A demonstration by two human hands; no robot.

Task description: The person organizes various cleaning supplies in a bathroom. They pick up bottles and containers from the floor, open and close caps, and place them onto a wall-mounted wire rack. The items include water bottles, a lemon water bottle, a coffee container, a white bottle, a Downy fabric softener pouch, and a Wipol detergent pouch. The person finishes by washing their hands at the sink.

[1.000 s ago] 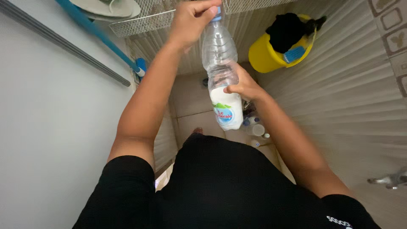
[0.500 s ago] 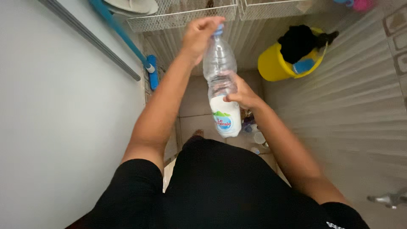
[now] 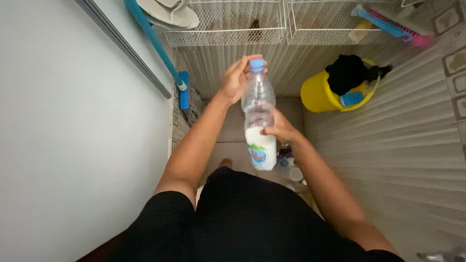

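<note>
A clear plastic bottle (image 3: 258, 104) with a blue cap (image 3: 256, 63) and a white substance in its bottom third is held upright in front of me. My right hand (image 3: 280, 131) grips it around the middle, just above the label. My left hand (image 3: 237, 77) is up at the neck, its fingers loosely spread beside and behind the cap, which now shows in full. Motion blur hides whether the fingertips touch the cap.
A yellow bucket (image 3: 318, 94) holding a black cloth (image 3: 346, 73) and a blue brush stands at the far right. A blue-handled floor wiper (image 3: 155, 43) leans on the left wall. White wire baskets (image 3: 228, 30) hang ahead. Several small bottles (image 3: 291, 171) stand on the floor.
My left hand, which covered the cap, has slid off to the left and the cap is now exposed. The view has tilted up, so bottle and bucket sit lower in frame.
</note>
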